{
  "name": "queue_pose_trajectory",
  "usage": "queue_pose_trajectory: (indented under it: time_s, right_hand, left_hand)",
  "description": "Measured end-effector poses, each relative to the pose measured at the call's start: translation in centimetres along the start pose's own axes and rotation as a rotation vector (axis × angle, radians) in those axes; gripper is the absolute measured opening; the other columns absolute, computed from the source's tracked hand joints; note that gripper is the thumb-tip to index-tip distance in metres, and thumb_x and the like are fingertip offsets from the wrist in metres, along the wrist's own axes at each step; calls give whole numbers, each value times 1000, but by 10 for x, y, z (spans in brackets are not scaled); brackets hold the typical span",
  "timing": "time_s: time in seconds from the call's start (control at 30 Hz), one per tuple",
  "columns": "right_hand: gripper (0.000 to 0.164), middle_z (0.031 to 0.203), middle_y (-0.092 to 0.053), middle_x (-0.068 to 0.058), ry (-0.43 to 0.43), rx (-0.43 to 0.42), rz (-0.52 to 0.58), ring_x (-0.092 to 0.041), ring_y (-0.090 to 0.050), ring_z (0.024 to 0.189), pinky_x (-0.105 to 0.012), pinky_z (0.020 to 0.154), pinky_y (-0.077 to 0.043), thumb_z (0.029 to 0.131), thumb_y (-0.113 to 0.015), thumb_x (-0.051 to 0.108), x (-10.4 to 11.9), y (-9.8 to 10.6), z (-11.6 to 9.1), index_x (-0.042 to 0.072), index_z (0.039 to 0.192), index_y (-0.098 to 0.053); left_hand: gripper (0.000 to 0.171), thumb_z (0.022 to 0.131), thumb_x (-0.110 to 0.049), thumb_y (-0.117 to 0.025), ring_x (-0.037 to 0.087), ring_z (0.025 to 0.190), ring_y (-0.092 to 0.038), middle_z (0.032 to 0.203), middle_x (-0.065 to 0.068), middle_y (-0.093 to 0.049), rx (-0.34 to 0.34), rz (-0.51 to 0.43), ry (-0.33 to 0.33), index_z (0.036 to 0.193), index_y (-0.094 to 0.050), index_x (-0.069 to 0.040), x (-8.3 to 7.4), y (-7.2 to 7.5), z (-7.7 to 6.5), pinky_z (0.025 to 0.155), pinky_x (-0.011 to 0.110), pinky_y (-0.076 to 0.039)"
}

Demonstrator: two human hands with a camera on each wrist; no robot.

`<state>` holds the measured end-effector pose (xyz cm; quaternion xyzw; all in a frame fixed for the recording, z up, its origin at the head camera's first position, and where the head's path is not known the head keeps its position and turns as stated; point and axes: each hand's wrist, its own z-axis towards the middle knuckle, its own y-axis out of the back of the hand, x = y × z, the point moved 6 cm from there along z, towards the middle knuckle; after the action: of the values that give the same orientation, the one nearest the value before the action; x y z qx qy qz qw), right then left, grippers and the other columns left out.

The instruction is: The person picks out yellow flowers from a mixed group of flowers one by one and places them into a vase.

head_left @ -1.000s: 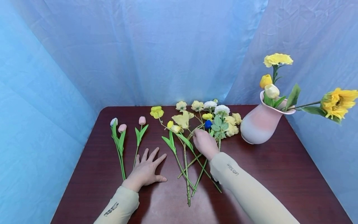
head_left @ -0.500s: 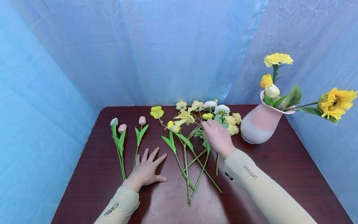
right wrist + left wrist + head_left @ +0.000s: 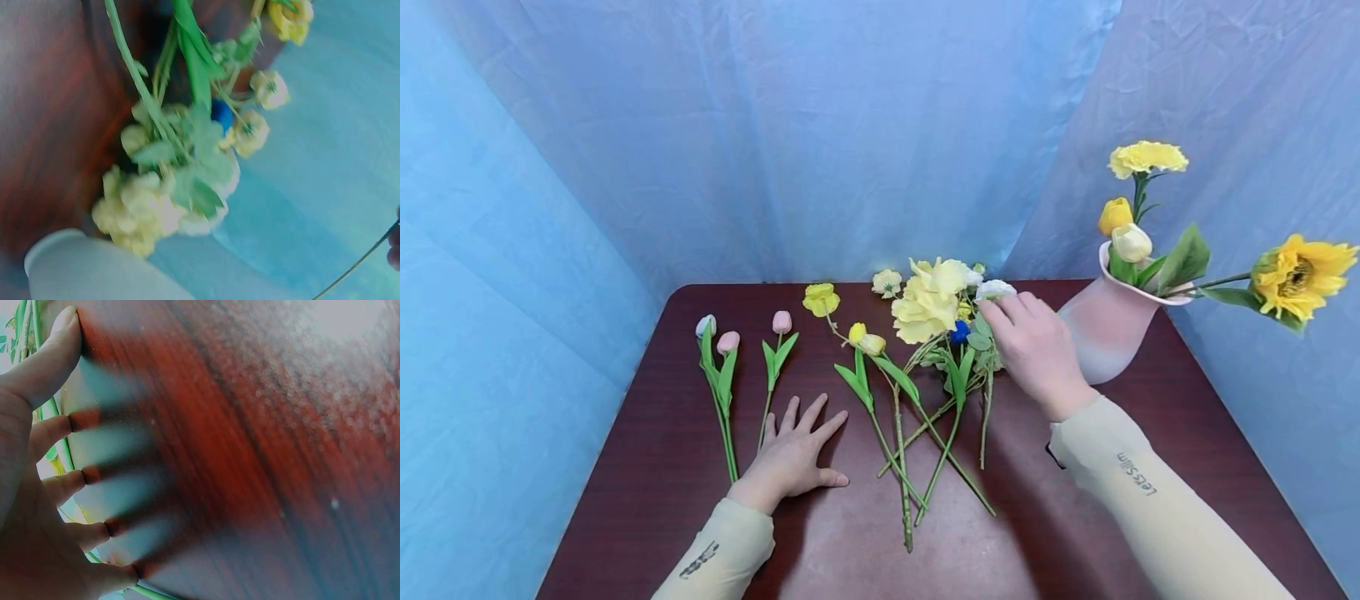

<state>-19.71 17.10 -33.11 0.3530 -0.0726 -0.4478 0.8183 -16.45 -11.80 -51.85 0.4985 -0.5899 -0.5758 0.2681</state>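
Note:
My right hand (image 3: 1037,350) is raised over the right end of the flower pile and pinches a thin flower stem (image 3: 356,265), seen at the right edge of the right wrist view. A large, ruffled pale yellow flower (image 3: 928,304) hangs to the left of that hand, above the other blooms. Flat on the table, my left hand (image 3: 790,458) spreads its fingers beside a pink tulip (image 3: 782,323). Its fingertips press the wood in the left wrist view. Under the right hand lie a blue bud (image 3: 959,332), white blooms (image 3: 996,289) and green leaves.
A pink and white vase (image 3: 1108,333) stands at the right, holding a sunflower (image 3: 1303,275), tulips and a yellow carnation (image 3: 1147,157). Stems (image 3: 904,492) cross in the table's middle. More tulips (image 3: 727,343) lie at the left. Blue cloth (image 3: 850,142) hangs behind the table (image 3: 647,508).
The right hand has moved right and up from the pile, toward the vase. The pale yellow flower has risen and turned its bloom toward the camera. The left hand has stayed put.

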Motion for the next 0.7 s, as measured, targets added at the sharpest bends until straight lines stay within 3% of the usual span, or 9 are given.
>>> queue_pose_trajectory:
  time_s: [0.37, 0.53, 0.7]
  right_hand:
    - [13, 80, -59, -16, 32, -223, -53, -39, -53, 69, -50, 58, -43, 89, -49, -6, -13, 53, 10, -4, 89, -62]
    - [18, 78, -58, -16, 49, -308, -72, -39, -54, 68, -50, 57, -42, 85, -45, -10, -14, 63, 11, -3, 85, -62]
    - [16, 76, -59, -15, 43, -362, -98, -37, -55, 68, -50, 57, -42, 86, -50, -11, -17, 68, 10, -2, 84, -63]
  left_hand:
    - [94, 71, -67, -71, 46, 141, -7, 160, 5, -14, 12, 2, 2, 150, -32, -33, 0, 0, 0, 104, 73, -15]
    - [94, 71, -66, -71, 46, 141, -7, 160, 5, -14, 9, -3, -1, 150, -32, -33, 0, 0, 0, 104, 73, -15]
    - [94, 72, -66, -71, 46, 141, -6, 160, 5, -14, 9, -6, 0, 150, -32, -33, 0, 0, -1, 105, 73, -15]
